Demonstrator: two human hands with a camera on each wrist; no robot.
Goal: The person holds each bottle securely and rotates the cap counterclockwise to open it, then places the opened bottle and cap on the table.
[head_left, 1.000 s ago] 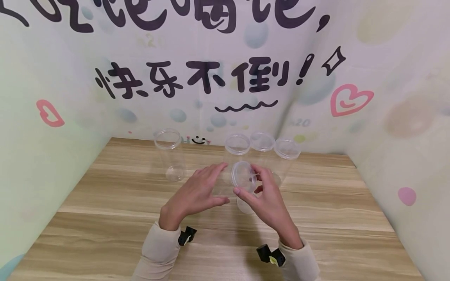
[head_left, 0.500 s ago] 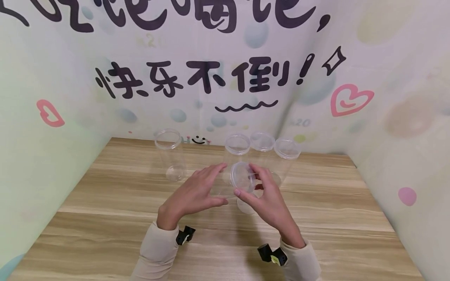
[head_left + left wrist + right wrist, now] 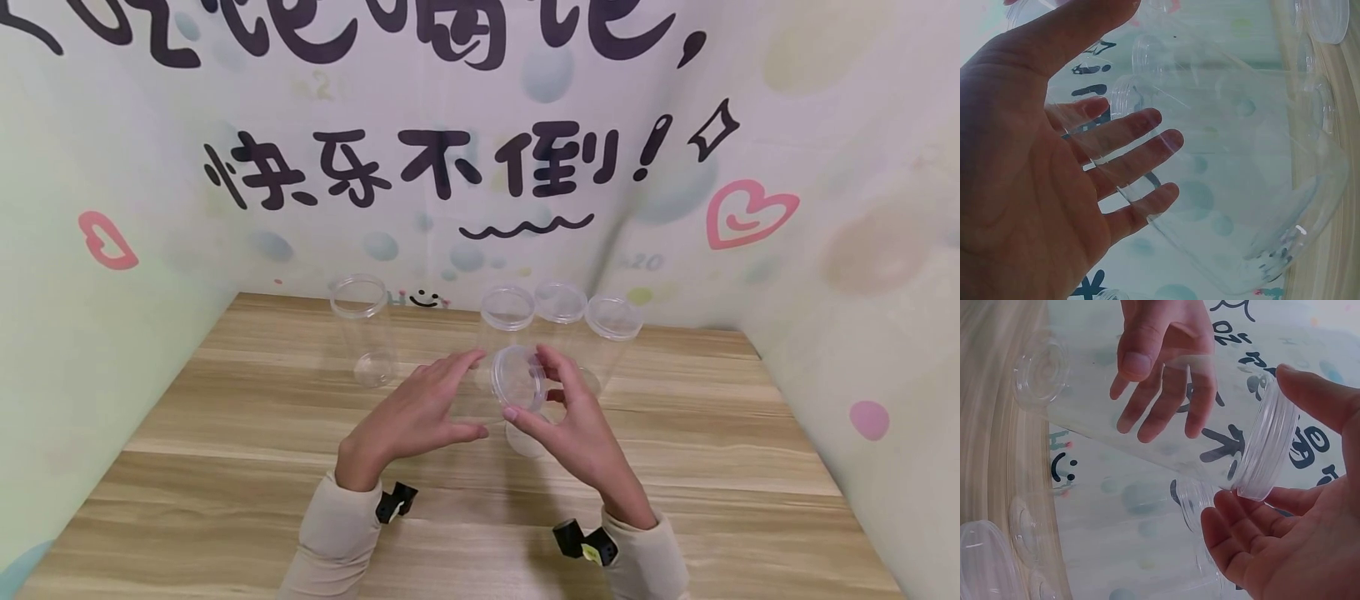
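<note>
A clear plastic jar [image 3: 1122,419] is held tilted above the table, its capped end towards my right hand. My left hand [image 3: 408,421] holds the jar body between thumb and spread fingers; the left wrist view shows the fingers [image 3: 1141,150] along the clear wall. My right hand [image 3: 573,425] pinches the ribbed lid [image 3: 519,379] at the jar's mouth, thumb on one side and fingers on the other. The jar's base shows in the left wrist view. Below the hands a loose translucent lid [image 3: 527,437] lies on the table.
One clear jar [image 3: 363,342] stands at the back left of the wooden table [image 3: 225,467]. Behind my right hand stand three more jars, among them a right-hand one [image 3: 613,321]. A printed cloth wall [image 3: 420,242] borders the table's back edge.
The right hand's fingers and wrist have shifted slightly at the lid, a little to the right. My left hand has moved only slightly and keeps its hold on the jar.
</note>
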